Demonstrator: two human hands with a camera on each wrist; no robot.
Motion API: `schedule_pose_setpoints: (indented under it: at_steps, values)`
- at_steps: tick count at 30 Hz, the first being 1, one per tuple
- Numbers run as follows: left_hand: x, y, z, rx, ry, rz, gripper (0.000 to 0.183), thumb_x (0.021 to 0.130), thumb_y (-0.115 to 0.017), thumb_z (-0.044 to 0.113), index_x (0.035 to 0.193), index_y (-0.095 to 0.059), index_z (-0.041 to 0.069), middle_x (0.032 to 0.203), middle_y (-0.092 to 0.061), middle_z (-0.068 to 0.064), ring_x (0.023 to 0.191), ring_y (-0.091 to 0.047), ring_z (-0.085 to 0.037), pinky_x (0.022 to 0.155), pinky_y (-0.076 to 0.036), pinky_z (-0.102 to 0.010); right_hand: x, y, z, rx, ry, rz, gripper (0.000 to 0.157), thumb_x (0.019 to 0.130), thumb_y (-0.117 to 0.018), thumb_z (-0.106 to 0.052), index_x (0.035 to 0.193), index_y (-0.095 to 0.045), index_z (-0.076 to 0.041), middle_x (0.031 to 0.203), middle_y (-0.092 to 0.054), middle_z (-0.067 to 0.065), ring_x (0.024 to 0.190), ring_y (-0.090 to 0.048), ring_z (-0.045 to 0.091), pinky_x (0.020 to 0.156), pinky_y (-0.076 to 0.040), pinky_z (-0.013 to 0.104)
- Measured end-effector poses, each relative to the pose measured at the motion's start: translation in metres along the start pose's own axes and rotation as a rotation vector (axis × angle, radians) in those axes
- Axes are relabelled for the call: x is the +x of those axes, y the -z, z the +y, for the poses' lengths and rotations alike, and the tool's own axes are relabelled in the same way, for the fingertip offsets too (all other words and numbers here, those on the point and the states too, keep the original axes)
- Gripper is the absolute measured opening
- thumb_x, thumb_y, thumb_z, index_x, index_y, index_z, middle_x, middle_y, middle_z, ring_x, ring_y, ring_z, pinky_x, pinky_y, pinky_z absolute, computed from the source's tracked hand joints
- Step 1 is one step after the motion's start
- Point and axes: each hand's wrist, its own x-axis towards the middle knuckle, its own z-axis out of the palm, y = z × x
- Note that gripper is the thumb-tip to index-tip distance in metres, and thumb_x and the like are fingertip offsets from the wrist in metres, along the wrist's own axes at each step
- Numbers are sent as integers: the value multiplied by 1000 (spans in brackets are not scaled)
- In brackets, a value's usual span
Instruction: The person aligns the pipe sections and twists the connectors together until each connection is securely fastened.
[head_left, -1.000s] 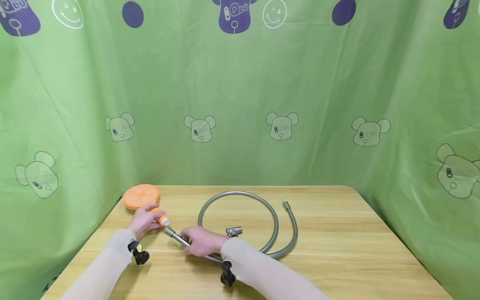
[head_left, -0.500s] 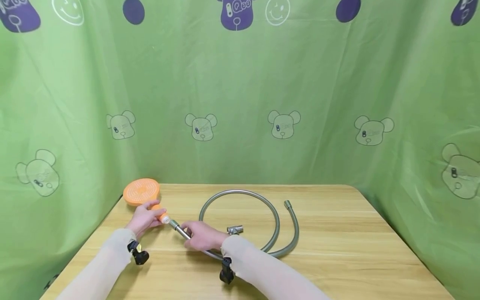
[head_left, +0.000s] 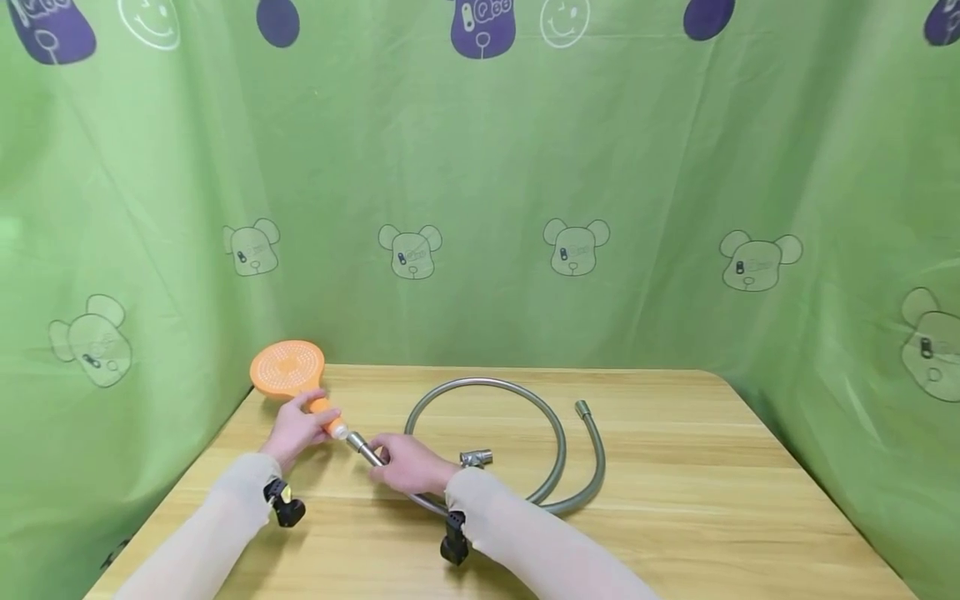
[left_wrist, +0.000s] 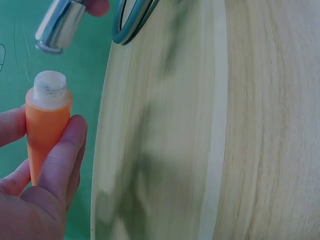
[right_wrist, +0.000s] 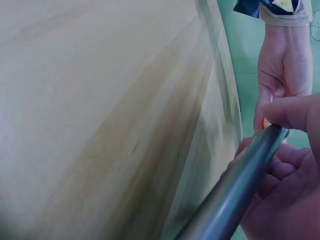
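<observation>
An orange shower head [head_left: 288,369] is held by its handle in my left hand [head_left: 294,427], its perforated face turned up. In the left wrist view the white threaded end [left_wrist: 50,86] of the handle points at the metal connector [left_wrist: 60,25] of the shower hose, with a small gap between them. My right hand [head_left: 411,463] grips the grey shower hose [right_wrist: 235,185] just behind that connector, thumb on one side and fingers curled beneath. From there the hose loops over the wooden table, its other end fitting [head_left: 582,408] lying to the right.
A chrome valve piece [head_left: 476,457] lies inside the hose loop, close to my right wrist. The wooden table [head_left: 712,500] reaches back to a green curtain [head_left: 480,167] hanging on three sides.
Both hands have risen slightly and moved a little away from me. The shower head has lifted and tilted, and the hose connector has come up in line with its threaded end.
</observation>
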Motion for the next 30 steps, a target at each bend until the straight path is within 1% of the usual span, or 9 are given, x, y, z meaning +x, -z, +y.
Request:
schedule_pose_setpoints:
  at_steps: [3,6,9,14,19,24,26,30]
  values:
    - [0,-2,2,15,-4,10,68,94,-67,4,152,-33,-2,134,-45,-33,79,-67,-12,74,-61,-26,1,-1,0,5,8,10,31,89,-70,-8,120,-65,-5,83,-61,-3,68,-53,7,61,-46,21]
    - [1,-5,3,20,-6,5,67,94,-67,5,152,-34,-1,135,-45,-33,80,-67,-12,74,-60,-26,2,-2,-2,31,16,23,29,88,-68,-3,117,-65,-2,85,-63,-2,69,-54,7,62,-47,20]
    - [2,-6,4,18,-7,-2,67,94,-67,5,152,-35,0,136,-43,-32,80,-67,-12,74,-60,-25,3,-2,-5,67,13,32,31,88,-67,1,119,-65,0,84,-63,0,67,-55,8,59,-47,21]
    - [-3,-4,4,24,-14,12,66,94,-67,5,152,-35,-1,138,-42,-32,80,-66,-13,73,-60,-25,5,-5,-10,119,-18,30,37,89,-67,1,125,-63,-2,84,-63,1,64,-56,9,54,-46,21]
    - [-7,-1,7,34,-19,12,66,95,-66,4,152,-33,-2,138,-42,-33,79,-66,-12,72,-60,-24,8,-6,-12,168,-49,46,36,91,-66,-4,126,-62,-4,79,-58,-1,59,-53,9,50,-43,21]
    - [-8,-1,9,41,-24,21,64,95,-65,3,151,-34,-4,136,-44,-33,78,-65,-11,72,-60,-23,11,-7,-15,220,-57,84,26,97,-65,-19,118,-64,-3,67,-56,-1,51,-49,9,45,-37,22]
    - [-9,-1,9,42,-28,22,64,95,-66,4,150,-35,-4,135,-44,-33,78,-65,-11,71,-60,-23,13,-8,-15,230,-64,98,25,99,-63,-24,114,-64,-3,65,-57,2,48,-48,10,43,-35,22]
    - [-10,-1,10,37,-37,21,64,94,-67,4,150,-35,-5,134,-45,-33,78,-66,-12,71,-60,-24,17,-10,-16,229,-81,108,24,100,-62,-23,116,-63,-4,69,-63,11,44,-47,10,40,-33,22]
